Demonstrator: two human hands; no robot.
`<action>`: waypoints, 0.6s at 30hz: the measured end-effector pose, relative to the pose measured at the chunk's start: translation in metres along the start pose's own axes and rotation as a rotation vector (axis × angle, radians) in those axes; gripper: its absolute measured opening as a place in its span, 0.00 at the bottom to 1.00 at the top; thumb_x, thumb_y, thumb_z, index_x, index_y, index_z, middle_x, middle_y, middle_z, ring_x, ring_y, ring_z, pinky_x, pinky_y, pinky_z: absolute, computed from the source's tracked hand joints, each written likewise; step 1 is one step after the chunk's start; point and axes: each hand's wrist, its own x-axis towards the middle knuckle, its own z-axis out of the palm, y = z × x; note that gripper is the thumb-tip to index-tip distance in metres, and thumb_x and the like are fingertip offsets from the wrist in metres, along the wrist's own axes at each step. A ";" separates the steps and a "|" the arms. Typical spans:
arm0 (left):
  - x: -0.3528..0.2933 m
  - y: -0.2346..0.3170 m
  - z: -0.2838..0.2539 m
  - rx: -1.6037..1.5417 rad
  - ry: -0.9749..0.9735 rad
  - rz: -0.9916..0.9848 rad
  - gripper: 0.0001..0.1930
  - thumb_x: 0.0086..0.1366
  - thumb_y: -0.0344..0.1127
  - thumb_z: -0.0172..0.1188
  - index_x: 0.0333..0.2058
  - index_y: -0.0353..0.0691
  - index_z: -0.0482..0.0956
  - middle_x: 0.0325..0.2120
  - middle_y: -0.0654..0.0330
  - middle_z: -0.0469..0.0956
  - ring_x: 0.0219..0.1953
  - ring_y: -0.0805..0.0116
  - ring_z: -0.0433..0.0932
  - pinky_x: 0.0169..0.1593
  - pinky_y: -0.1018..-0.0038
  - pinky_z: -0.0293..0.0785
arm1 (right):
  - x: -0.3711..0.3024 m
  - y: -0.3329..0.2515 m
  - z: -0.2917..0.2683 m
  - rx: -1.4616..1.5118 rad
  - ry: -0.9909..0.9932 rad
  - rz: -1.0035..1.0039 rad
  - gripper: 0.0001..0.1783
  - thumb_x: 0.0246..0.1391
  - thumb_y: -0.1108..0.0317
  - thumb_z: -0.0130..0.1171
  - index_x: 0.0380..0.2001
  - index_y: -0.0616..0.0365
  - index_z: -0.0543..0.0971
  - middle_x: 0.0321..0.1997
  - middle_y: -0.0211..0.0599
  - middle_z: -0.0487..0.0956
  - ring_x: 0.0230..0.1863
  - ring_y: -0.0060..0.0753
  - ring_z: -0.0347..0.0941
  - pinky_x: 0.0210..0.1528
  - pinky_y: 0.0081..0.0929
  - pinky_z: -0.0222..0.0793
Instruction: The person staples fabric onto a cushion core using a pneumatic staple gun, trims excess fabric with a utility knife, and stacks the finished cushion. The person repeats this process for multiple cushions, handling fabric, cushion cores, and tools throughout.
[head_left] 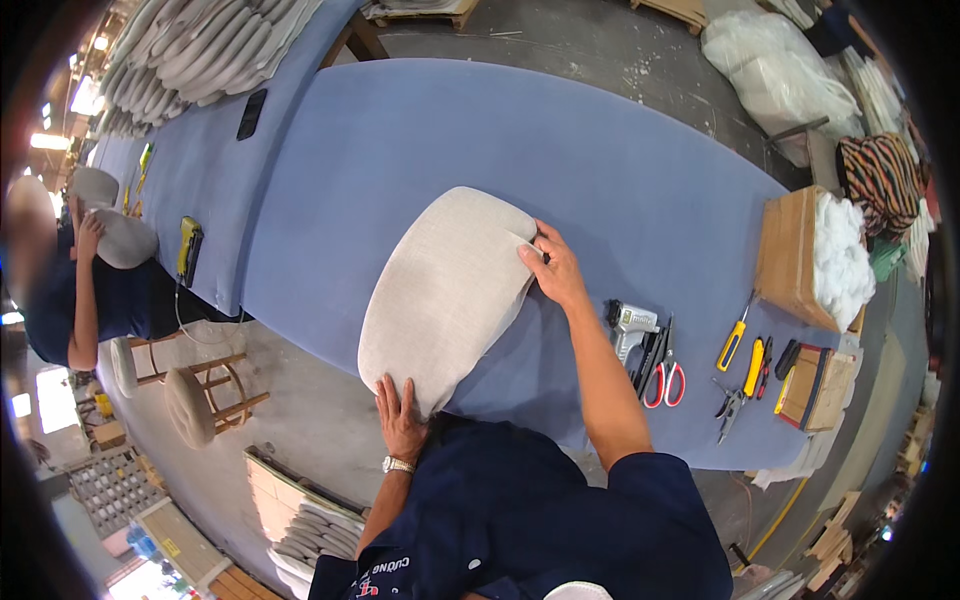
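- Blue covering spreads over the counter, above a grey floor.
- Right hand: its grip pinches the far-right edge of the pale cushion between thumb and fingers.
- Left hand: its grip is spread, fingers resting on the near end.
- Cushion lies at the counter's near edge.
- Rightward: staple gun, red-handled scissors, yellow screwdriver, cardboard box of white stuffing.
- Far left: another person handles a grey cushion.

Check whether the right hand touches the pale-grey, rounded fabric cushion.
Touching: the head view shows the right hand gripping the cushion, thumb on top.
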 end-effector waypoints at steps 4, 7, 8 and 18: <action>0.023 0.004 0.008 -0.082 0.002 0.025 0.54 0.46 0.28 0.75 0.74 0.51 0.60 0.77 0.41 0.48 0.78 0.35 0.46 0.76 0.45 0.51 | -0.006 -0.008 -0.012 0.137 0.167 0.053 0.23 0.60 0.57 0.66 0.21 0.65 0.74 0.71 0.50 0.72 0.52 0.38 0.75 0.46 0.35 0.70; 0.011 -0.019 -0.027 -0.125 -0.086 0.052 0.54 0.46 0.24 0.72 0.74 0.49 0.59 0.77 0.40 0.47 0.77 0.35 0.47 0.77 0.48 0.52 | -0.061 -0.025 -0.006 0.134 0.246 0.106 0.22 0.59 0.59 0.67 0.21 0.64 0.73 0.69 0.51 0.73 0.50 0.40 0.76 0.46 0.35 0.71; 0.013 -0.027 -0.037 -0.147 -0.111 0.071 0.54 0.46 0.22 0.72 0.74 0.48 0.58 0.77 0.40 0.47 0.77 0.34 0.47 0.77 0.50 0.52 | -0.075 -0.028 -0.007 0.118 0.262 0.123 0.21 0.59 0.59 0.67 0.21 0.64 0.74 0.68 0.52 0.73 0.51 0.40 0.76 0.46 0.35 0.71; -0.010 -0.001 -0.176 -0.450 -0.703 -0.033 0.55 0.50 0.25 0.73 0.76 0.47 0.55 0.77 0.48 0.52 0.77 0.51 0.54 0.76 0.63 0.56 | -0.181 -0.103 -0.054 -0.283 0.433 -0.033 0.16 0.57 0.67 0.71 0.23 0.65 0.75 0.54 0.52 0.74 0.44 0.38 0.72 0.46 0.36 0.69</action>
